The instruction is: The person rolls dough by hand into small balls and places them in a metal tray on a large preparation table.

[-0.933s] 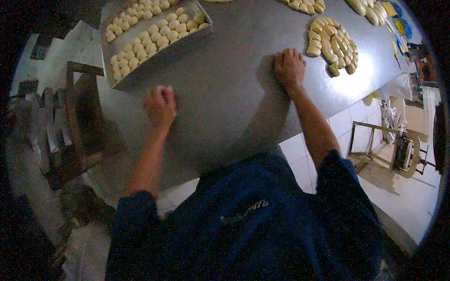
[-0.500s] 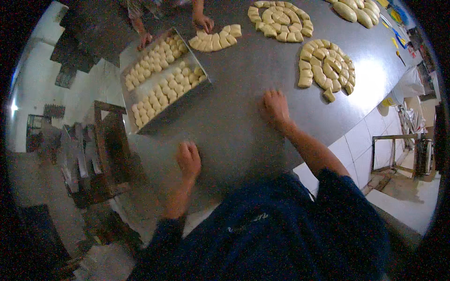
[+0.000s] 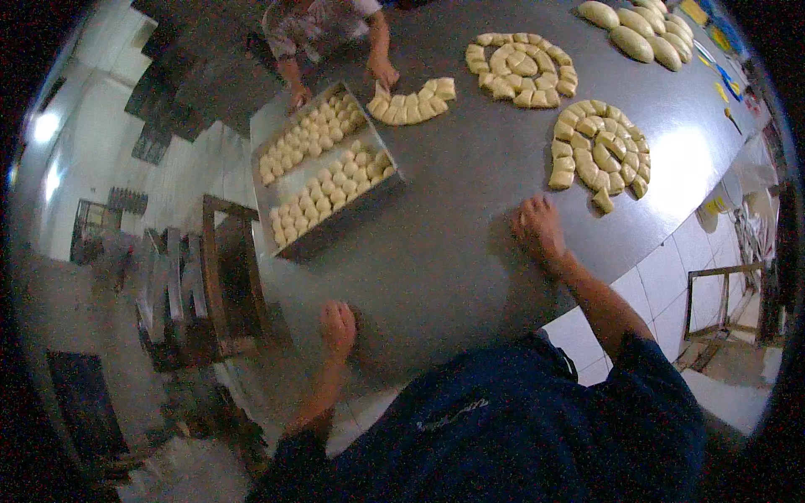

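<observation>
Done, as I read it: your tray [image 3: 314, 169], by the counter's [image 3: 453, 226] left edge, carries two blocks of balls [image 3: 334, 193] with a bare strip between. Left, by my judgement: near coil [image 3: 604, 159], toward the counter's right edge, is cut but unshaped; far coil [image 3: 513, 60], nearer the far edge, same. The arc [image 3: 412, 107] just right of the tray is also in cut pieces. Logs [image 3: 631, 44] at the far right corner are whole, so probably the least worked.

Your right hand [image 3: 541, 226] is on the counter just off the near coil, fingers curled down. Your left hand [image 3: 339, 327] is by the near left corner, also curled. View's dim and grainy: can't tell if either grip has dough under it.

Co-worker [image 3: 323, 29] at the far edge has one hand at the tray's far side, the other at the arc's end.

Vs half a second ago: your hands are wider apart, right one closer to the near coil. Your view has tilted up, showing more of the co-worker. Tray fill looks unchanged.
</observation>
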The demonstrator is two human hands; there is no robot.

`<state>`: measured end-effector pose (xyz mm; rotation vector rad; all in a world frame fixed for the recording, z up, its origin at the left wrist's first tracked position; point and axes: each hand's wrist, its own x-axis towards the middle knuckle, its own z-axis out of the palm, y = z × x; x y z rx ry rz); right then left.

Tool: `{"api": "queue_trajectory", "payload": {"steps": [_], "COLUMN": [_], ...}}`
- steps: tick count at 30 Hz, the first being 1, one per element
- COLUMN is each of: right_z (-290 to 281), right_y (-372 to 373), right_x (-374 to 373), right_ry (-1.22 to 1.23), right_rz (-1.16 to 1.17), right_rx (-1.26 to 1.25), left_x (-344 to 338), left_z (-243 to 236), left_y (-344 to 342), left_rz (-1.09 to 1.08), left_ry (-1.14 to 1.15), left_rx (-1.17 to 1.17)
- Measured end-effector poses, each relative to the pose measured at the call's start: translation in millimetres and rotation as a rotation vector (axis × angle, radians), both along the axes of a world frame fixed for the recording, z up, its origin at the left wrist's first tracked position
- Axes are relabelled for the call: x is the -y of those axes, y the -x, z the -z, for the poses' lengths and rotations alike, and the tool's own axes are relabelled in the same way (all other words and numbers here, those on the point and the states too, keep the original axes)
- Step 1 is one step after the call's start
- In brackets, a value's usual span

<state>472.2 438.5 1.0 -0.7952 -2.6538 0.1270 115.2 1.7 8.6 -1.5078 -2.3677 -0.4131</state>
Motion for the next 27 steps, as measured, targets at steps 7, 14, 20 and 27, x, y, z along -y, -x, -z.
{"api": "queue_trajectory", "payload": {"steps": [7,14,20,27], "right_z": [-36,-56,-41,-112], "right_y": [52,36,250,339], "right_x": [18,46,289,78], "right_ry": [0.071,0.69,0.725,0.41], "right_rz": [0.145,0.236,-0.57,0.101], "right_rx": [-0.135,-0.235,-0.151,-0.305], "left_x": [-41,-67,-40,-59], "left_z": [-21,-89,17,-49], "left_y": [-19,64,109,76], "left_rz": [-0.038,-0.517,-0.786,-0.653], "left_ry": [-0.095,-0.416,0.137,0.259], "left_rx": [0.439,0.827,0.296,0.252]}}
